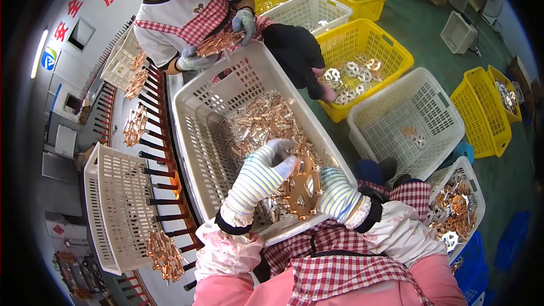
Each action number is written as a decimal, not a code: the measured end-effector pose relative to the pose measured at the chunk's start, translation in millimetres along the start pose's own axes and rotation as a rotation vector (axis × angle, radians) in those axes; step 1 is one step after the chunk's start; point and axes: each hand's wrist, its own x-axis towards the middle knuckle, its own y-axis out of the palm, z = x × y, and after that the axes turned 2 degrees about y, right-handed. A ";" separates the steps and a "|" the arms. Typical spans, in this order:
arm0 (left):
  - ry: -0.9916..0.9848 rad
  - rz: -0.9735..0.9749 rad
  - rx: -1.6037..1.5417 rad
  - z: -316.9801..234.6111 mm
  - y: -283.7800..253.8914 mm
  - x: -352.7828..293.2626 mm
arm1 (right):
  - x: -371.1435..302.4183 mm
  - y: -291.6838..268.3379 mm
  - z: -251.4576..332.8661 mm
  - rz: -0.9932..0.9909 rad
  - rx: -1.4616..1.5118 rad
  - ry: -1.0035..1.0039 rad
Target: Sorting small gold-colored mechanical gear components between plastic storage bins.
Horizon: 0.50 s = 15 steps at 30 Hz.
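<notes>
Both my hands wear striped knit gloves and hold one copper-coloured stamped metal frame (302, 184) over the near end of a large white slotted basket (195, 130). My left hand (262, 175) grips the frame's left side and top. My right hand (335, 194) holds its right edge. The basket contains a heap of small copper and silver stamped pieces (260, 122).
Across the basket a person in a checked apron holds copper parts (218, 42) in grey gloves. A rack of red-and-black pegs (153, 153) carries hung copper frames on my left. White and yellow baskets (368, 51) with stamped parts stand on the green floor to the right.
</notes>
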 end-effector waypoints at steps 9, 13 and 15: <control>0.043 -0.035 -0.182 21.2 2.6 2.7 | -0.4 -2.4 -4.0 0.167 0.165 0.031; 0.128 -0.151 0.019 15.4 -0.2 1.9 | 10.0 -18.2 1.1 0.331 0.169 -0.059; 0.180 -0.280 0.047 10.7 -5.9 1.4 | 7.8 -25.7 4.6 0.260 0.132 -0.069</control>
